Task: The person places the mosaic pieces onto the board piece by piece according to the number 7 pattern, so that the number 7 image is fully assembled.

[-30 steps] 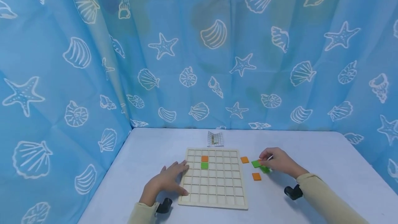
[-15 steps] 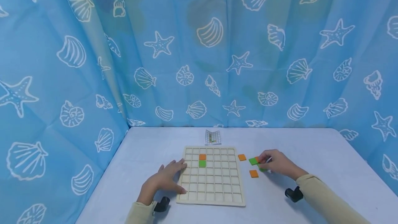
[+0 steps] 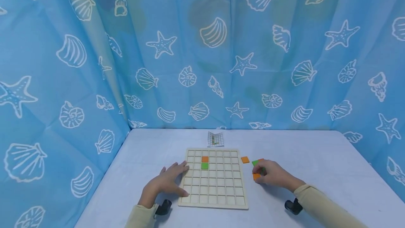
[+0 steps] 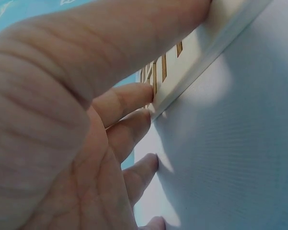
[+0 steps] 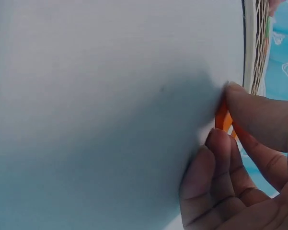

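Observation:
The left hand (image 3: 166, 184) rests with spread fingers on the left edge of a pale grid board (image 3: 213, 207); in the left wrist view, the thumb and nearest fingers of that hand (image 4: 86, 158) touch the board's rim (image 4: 196, 72). An orange tile (image 3: 205, 159) sits in the board directly above a green tile (image 3: 204, 166). Right of the board, the right hand (image 3: 275, 174) has its thumb and fingers at an orange tile (image 3: 256, 176). From the right wrist, this orange tile (image 5: 223, 117) shows between thumb and fingers of the hand (image 5: 249, 167).
A loose orange tile (image 3: 245, 159) lies by the board's upper right edge. Just behind the right hand are a green tile (image 3: 255, 163) and part of another orange one (image 3: 261, 159). A small folded grid card (image 3: 216, 139) stands beyond the board, before a blue shell-patterned curtain (image 3: 235, 90).
The right hand has moved from the green and orange tiles toward the viewer and left, onto the nearer orange tile. The left hand stays on the board's edge. The head view has shifted slightly.

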Action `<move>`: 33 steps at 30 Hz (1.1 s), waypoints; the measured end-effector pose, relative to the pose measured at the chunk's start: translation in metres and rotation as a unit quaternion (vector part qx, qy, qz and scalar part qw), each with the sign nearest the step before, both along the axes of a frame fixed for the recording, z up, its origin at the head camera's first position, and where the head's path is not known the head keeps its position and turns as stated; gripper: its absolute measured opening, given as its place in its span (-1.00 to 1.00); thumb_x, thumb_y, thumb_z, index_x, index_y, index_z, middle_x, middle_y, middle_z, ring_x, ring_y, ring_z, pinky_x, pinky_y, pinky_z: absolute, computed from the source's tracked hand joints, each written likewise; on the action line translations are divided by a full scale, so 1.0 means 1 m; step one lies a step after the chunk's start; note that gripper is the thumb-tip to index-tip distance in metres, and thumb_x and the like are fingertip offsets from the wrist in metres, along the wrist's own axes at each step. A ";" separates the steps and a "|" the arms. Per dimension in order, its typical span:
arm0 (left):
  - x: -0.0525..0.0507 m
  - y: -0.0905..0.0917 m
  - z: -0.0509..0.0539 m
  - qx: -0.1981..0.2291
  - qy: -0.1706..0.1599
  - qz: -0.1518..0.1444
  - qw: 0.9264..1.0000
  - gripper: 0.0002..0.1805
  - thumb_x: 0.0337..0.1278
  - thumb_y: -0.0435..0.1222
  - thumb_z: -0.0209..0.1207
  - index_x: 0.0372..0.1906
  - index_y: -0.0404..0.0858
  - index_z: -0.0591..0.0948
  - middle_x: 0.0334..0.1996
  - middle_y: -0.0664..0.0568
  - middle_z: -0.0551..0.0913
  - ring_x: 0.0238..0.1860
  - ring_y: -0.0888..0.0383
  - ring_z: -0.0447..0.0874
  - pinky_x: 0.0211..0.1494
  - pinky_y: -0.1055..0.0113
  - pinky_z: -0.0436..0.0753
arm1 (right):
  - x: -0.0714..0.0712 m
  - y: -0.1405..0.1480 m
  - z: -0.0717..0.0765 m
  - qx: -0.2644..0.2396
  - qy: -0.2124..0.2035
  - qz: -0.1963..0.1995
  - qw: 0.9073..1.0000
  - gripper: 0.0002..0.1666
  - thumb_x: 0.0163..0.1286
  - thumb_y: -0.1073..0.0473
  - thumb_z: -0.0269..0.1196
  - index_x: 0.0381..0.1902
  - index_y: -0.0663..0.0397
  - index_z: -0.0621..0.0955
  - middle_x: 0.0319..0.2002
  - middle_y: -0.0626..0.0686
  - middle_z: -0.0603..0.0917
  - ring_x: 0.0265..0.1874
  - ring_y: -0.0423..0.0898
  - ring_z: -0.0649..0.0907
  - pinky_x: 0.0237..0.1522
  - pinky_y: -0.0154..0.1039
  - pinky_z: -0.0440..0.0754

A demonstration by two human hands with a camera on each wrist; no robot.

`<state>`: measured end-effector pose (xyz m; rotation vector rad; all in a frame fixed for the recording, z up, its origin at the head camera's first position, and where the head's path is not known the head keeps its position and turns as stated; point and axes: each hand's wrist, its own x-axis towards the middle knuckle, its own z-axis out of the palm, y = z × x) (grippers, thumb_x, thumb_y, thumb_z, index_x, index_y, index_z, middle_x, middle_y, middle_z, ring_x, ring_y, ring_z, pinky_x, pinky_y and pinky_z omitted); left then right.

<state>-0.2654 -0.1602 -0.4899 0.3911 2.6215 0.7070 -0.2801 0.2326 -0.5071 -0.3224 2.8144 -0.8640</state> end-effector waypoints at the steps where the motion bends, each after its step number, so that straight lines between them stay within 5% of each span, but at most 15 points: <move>1: 0.000 0.000 0.000 0.000 -0.001 0.000 1.000 0.05 -0.23 -0.02 0.54 0.47 -0.13 0.33 0.56 -0.03 0.14 0.58 -0.20 -0.09 0.51 -0.40 -0.21 | -0.001 -0.001 -0.002 0.004 -0.001 -0.003 1.000 -0.69 0.00 0.30 0.53 -0.29 0.00 0.67 -0.33 -0.11 0.62 -0.33 -0.15 0.51 -0.24 -0.22 0.59; 14: -0.002 0.000 0.000 -0.006 0.006 0.002 1.000 0.05 -0.23 -0.01 0.55 0.47 -0.11 0.33 0.56 -0.01 0.14 0.59 -0.18 -0.09 0.52 -0.40 -0.21 | 0.001 -0.009 0.001 0.023 0.011 -0.007 1.000 -0.66 0.03 0.32 0.51 -0.31 -0.01 0.58 -0.38 -0.08 0.55 -0.34 -0.13 0.49 -0.23 -0.24 0.58; 25: -0.001 -0.002 -0.009 0.002 0.004 -0.001 1.000 0.06 -0.24 0.01 0.54 0.47 -0.11 0.32 0.56 -0.01 0.14 0.59 -0.19 -0.09 0.51 -0.40 -0.21 | -0.023 -0.045 0.034 0.017 0.024 0.060 0.998 -0.84 0.22 0.36 0.36 -0.35 0.04 0.59 -0.48 -0.06 0.54 -0.45 -0.13 0.47 -0.45 -0.27 0.44; 33: -0.003 -0.004 -0.007 0.000 0.003 -0.006 1.000 0.05 -0.22 0.02 0.53 0.48 -0.11 0.32 0.57 0.00 0.13 0.59 -0.18 -0.09 0.51 -0.40 -0.20 | -0.039 -0.092 0.045 -0.042 0.035 0.116 0.992 -0.85 0.26 0.42 0.24 -0.24 0.13 0.64 -0.35 -0.01 0.65 -0.36 -0.15 0.57 -0.32 -0.23 0.60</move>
